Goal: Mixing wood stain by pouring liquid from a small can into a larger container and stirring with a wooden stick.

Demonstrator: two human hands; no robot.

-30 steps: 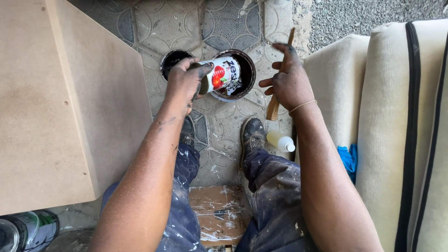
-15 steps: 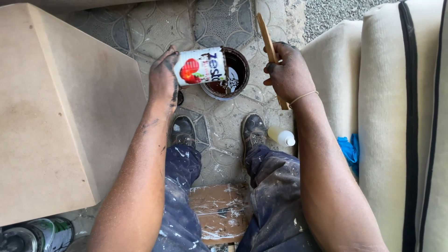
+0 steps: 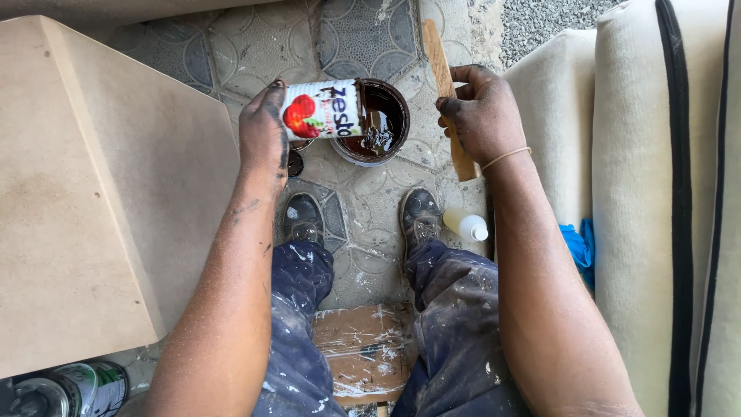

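Dark brown liquid runs from the mouth of a tin can with a white label showing red fruit, which the left hand grips around its body and holds tipped on its side. The can's open end hangs over a round pot standing on the patterned tile floor, and the stream falls into the brown pool inside it. The right hand is closed around a flat wooden stick, held just to the right of the pot, its upper end pointing away from the person. Both hands are smeared with dark stain. Below the pot, two worn shoes rest on the tiles, with paint-spattered blue trousers above them. A small white plastic bottle lies just beside the right shoe. A plain beige board fills the left side, cream cushions with dark piping stand on the right, and a blue cloth shows beside them. A green-labelled can lies at the lower left corner.
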